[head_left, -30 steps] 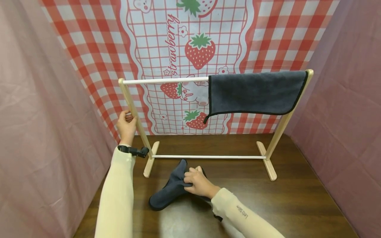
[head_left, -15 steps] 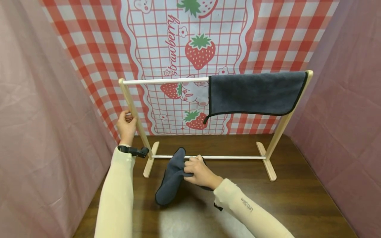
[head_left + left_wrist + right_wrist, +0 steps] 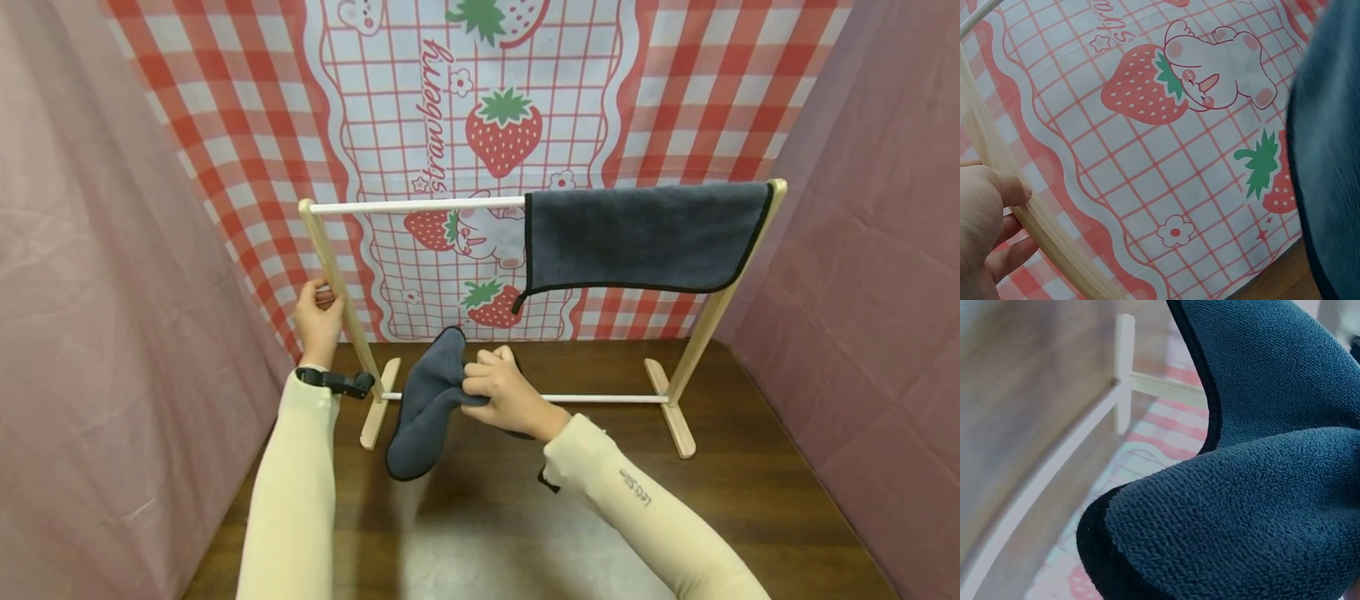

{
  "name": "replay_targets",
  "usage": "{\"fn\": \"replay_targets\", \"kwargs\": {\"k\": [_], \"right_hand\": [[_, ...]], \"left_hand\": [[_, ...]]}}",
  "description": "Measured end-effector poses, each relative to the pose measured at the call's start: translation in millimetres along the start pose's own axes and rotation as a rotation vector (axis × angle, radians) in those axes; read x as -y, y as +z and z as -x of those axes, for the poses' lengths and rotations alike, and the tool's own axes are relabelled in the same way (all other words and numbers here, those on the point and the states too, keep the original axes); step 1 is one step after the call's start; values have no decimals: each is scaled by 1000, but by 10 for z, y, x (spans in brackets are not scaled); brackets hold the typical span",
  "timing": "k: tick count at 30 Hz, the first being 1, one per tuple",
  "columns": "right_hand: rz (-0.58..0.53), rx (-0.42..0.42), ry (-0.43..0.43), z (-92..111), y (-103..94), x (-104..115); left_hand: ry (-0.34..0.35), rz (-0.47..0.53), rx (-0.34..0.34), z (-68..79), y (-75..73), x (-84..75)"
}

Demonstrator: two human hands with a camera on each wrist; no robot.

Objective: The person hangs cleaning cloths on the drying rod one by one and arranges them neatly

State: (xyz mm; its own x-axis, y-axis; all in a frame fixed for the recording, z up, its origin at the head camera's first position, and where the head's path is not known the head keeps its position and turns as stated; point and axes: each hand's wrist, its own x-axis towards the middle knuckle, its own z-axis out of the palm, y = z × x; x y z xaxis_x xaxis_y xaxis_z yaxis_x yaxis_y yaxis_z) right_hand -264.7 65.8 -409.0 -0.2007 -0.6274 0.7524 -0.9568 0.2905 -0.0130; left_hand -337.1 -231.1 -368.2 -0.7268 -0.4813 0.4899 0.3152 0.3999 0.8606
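My right hand (image 3: 504, 389) grips a bunched dark grey towel (image 3: 427, 425) with black edging, held up off the table in front of the rack's lower bar. In the right wrist view the towel (image 3: 1247, 512) fills much of the picture and hides nearly all of the hand. My left hand (image 3: 318, 321) holds the left wooden post (image 3: 337, 275) of the rack partway up. The left wrist view has the thumb in front of that post (image 3: 1041, 231) and fingers behind it. A second dark grey towel (image 3: 648, 237) hangs over the right half of the white top bar (image 3: 420, 205).
The rack stands on wooden feet (image 3: 678, 429) on a brown table (image 3: 742, 500), with a white lower bar (image 3: 607, 398) between them. Behind it hangs a red checked strawberry cloth (image 3: 480, 125). Pink curtains (image 3: 885, 250) close off both sides.
My right hand has risen and moved forward with the bunched towel, lifting it off the table and in front of the lower bar. The left hand stays on the post.
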Motion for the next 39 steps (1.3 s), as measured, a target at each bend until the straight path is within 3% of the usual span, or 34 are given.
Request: {"fn": "replay_targets", "kwargs": {"k": [9, 26, 39], "right_hand": [[12, -74, -28, -311, -276, -30], [34, -214, -115, -841, -590, -75], [131, -229, -182, -1273, -902, -169]], "left_hand": [[6, -9, -2, 0, -1, 2], [1, -35, 10, -2, -4, 23], [-7, -29, 7, -8, 4, 24]]}}
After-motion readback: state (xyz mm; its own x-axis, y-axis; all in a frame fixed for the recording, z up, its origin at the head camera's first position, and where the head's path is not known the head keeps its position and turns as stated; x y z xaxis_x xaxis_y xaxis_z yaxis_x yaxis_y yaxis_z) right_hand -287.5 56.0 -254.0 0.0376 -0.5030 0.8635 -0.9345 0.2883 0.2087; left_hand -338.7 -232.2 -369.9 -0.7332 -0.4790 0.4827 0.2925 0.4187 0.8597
